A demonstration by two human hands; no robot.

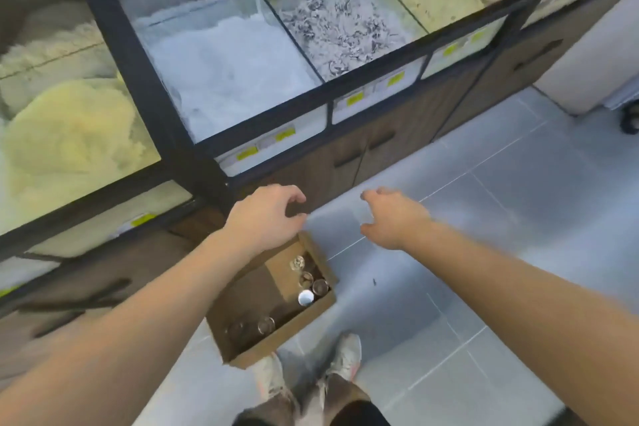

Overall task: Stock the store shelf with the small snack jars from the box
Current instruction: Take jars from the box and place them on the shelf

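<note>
grey floor tiles point(518, 190) fill the right side, and a display case point(193, 86) with glass bins of bulk food stands along the left and far side, with dark cabinet doors point(363, 162) under it. on the floor, just in front of the person's shoes point(342, 356), lies an open cardboard box point(276, 339), with its long axis running from near left to far right. inside it stand a few small snack jars point(306, 297), most of them in the far right corner, two more near the near wall.

both hands are stretched forward above the floor and hold nothing. the left hand point(266, 214) has loosely curled fingers and hovers over the far end of the box. the right hand point(390, 218) is spread, relaxed, and is over bare tile to the right of the box.

the jars lie below the hands and a little nearer to the person. the left hand is nearer to them, so i think it must go down and slightly back to reach the corner group.
</note>
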